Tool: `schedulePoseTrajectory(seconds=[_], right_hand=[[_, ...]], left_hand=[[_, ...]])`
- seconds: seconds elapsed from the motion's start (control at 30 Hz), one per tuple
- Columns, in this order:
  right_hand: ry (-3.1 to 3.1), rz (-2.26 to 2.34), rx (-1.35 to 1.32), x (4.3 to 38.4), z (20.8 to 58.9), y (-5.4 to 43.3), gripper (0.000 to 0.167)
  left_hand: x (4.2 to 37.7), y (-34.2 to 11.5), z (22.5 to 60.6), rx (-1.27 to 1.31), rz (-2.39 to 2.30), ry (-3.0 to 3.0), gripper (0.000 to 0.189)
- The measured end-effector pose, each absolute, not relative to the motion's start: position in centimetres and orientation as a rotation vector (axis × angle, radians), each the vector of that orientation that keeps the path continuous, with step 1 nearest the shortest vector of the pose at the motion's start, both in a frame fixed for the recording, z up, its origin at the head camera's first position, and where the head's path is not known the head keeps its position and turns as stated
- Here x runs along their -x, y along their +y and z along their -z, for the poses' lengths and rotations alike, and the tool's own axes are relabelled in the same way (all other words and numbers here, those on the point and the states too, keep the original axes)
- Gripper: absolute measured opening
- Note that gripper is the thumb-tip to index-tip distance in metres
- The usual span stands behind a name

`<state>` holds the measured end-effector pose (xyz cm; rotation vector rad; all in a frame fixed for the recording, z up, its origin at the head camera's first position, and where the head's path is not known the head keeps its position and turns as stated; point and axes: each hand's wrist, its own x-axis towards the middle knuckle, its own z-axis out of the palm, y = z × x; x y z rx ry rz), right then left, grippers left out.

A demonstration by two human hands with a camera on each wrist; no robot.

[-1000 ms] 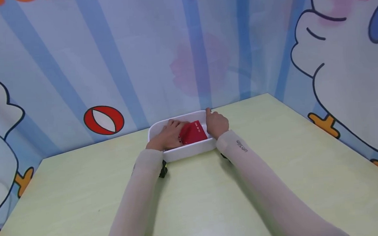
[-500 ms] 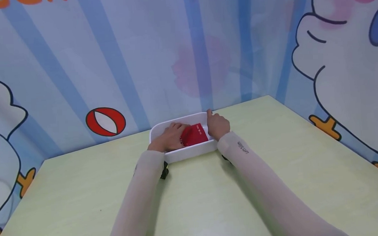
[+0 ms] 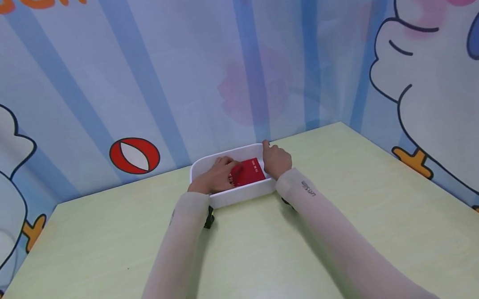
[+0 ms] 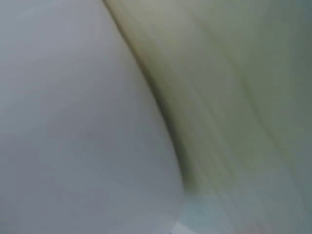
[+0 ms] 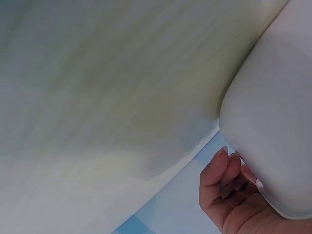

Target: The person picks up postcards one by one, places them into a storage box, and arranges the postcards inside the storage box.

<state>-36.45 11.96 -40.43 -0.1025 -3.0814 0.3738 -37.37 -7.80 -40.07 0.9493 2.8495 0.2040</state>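
Observation:
A white tray (image 3: pixel 241 194) stands against the back wall on the table. Inside it lies a flat red item with white lettering (image 3: pixel 253 170); its exact kind is unclear. My left hand (image 3: pixel 216 175) reaches into the tray's left part, its fingers over the left end of the red item. Whether the fingers pinch it is hidden. At the right end of the tray, my right hand (image 3: pixel 277 160) grips the rim, thumb along the top. The right wrist view shows that hand's curled fingers (image 5: pixel 217 170) beside the tray's outer wall (image 5: pixel 273 112). Only the tray's blurred outer wall (image 4: pixel 87 122) fills the left wrist view.
The pale yellow table (image 3: pixel 244 256) extends in front of and beside the tray. Behind it rises a blue striped wall (image 3: pixel 204 70) with cartoon pictures, and another printed wall (image 3: pixel 442 105) borders the right side.
The left hand's fingers have shifted slightly on the red item, so a little more of its lettered left end shows. The tray and right hand stay put; the head view has tilted slightly.

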Motion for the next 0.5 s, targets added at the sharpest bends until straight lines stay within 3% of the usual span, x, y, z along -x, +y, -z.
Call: schedulePoseTrajectory(seconds=[0.5], right_hand=[[-3.074, -0.324, 0.097, 36.35, 40.46, 11.89, 0.066]], left_hand=[[37.57, -7.83, 40.47, -0.87, -0.244, 2.841, 0.079]])
